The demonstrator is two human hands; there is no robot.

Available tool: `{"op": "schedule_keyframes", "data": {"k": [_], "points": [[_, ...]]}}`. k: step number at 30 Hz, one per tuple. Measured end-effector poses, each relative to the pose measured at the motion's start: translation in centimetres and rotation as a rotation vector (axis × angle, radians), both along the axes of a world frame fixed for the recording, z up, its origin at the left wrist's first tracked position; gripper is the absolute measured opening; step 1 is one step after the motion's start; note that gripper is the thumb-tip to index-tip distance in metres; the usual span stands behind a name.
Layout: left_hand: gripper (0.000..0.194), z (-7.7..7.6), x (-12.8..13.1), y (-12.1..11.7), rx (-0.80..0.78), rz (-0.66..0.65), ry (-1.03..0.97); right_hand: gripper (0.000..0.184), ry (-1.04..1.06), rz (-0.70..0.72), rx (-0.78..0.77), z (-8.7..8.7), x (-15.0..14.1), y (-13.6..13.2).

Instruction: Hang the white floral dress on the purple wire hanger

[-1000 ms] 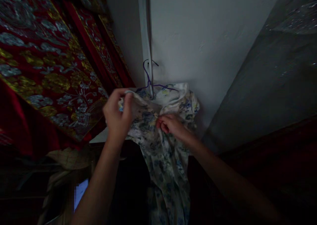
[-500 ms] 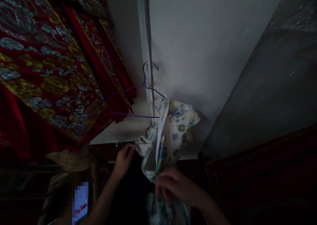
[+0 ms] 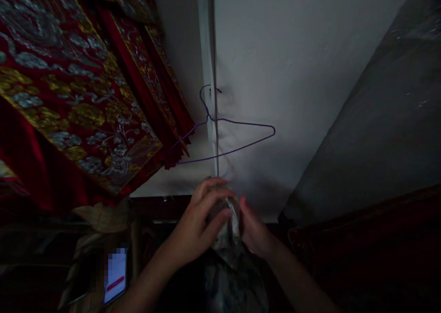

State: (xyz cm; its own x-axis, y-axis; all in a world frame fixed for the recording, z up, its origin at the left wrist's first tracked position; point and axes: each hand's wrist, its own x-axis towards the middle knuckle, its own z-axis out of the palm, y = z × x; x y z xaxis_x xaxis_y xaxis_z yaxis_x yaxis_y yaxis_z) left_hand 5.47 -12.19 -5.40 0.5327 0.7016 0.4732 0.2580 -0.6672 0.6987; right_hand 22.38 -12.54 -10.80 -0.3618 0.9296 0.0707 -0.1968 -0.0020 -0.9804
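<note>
A white garment with a blue and yellow flower print (image 3: 227, 253) is bunched between my hands, its lower part hanging toward the bottom of the view. My left hand (image 3: 203, 219) curls its fingers over the top left of the bundle. From the right side, my right hand (image 3: 257, 232) grips the cloth with its thumb pointing up; its other fingers are mostly hidden behind the fabric. Above both hands, a bare purple wire hanger (image 3: 246, 146) hangs by its hook from a pale vertical strip (image 3: 206, 51) on the wall.
A red cloth with gold and silver embroidery (image 3: 86, 115) hangs on the left, overlapping the hanger's left end. Below it, a phone with a lit screen (image 3: 116, 276) lies on a wooden seat or stand. A grey sheet-like surface (image 3: 372, 143) slants at the right.
The garment has come off the hanger and moved down. My hands have closed in on it from both sides, and the hanger has turned, showing its right end.
</note>
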Motion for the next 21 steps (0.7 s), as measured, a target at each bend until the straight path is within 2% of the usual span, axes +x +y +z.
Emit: {"op": "schedule_keyframes", "data": {"k": [2,4,5,6,7,8,11,13,14,16,18,21], "points": [[0.043,-0.8,-1.0,0.6,-0.133,-0.026,-0.020,0.067,-0.018,0.122,-0.094,1.7,0.7,0.4],[0.047,-2.1,-1.9,0.8,-0.316,-0.108,0.057,0.049,-0.144,0.353,-0.153,3.8,1.8,0.9],[0.050,-2.9,-2.4,0.8,-0.381,-0.135,0.139,0.040,-0.244,0.442,-0.127,4.8,2.4,1.2],[0.051,-3.7,-2.8,0.6,-0.402,-0.135,0.243,0.029,-0.351,0.462,-0.055,5.7,3.0,1.5],[0.050,-4.4,-3.3,0.5,-0.386,-0.108,0.353,0.017,-0.451,0.412,0.048,6.6,3.5,1.8],[0.046,-5.1,-4.0,0.4,-0.346,-0.066,0.449,0.007,-0.531,0.293,0.169,7.2,4.0,2.2],[0.033,-6.1,-6.6,1.1,-0.230,0.141,0.582,0.020,-0.610,-0.198,0.512,8.6,5.1,4.2],[0.032,-5.9,-9.0,2.0,-0.206,0.275,0.587,0.022,-0.548,-0.451,0.640,8.8,5.5,6.3],[0.032,-5.6,-10.1,2.6,-0.195,0.329,0.585,0.025,-0.513,-0.528,0.661,8.7,5.5,7.5],[0.031,-5.1,-12.2,3.5,-0.182,0.405,0.581,0.037,-0.508,-0.556,0.666,7.9,5.2,9.9],[0.030,-4.7,-13.7,4.0,-0.184,0.447,0.566,0.045,-0.606,-0.487,0.653,6.5,4.7,12.1],[0.029,-4.6,-14.8,4.2,-0.236,0.476,0.523,0.029,-0.766,-0.431,0.624,4.2,4.3,13.8]]}}
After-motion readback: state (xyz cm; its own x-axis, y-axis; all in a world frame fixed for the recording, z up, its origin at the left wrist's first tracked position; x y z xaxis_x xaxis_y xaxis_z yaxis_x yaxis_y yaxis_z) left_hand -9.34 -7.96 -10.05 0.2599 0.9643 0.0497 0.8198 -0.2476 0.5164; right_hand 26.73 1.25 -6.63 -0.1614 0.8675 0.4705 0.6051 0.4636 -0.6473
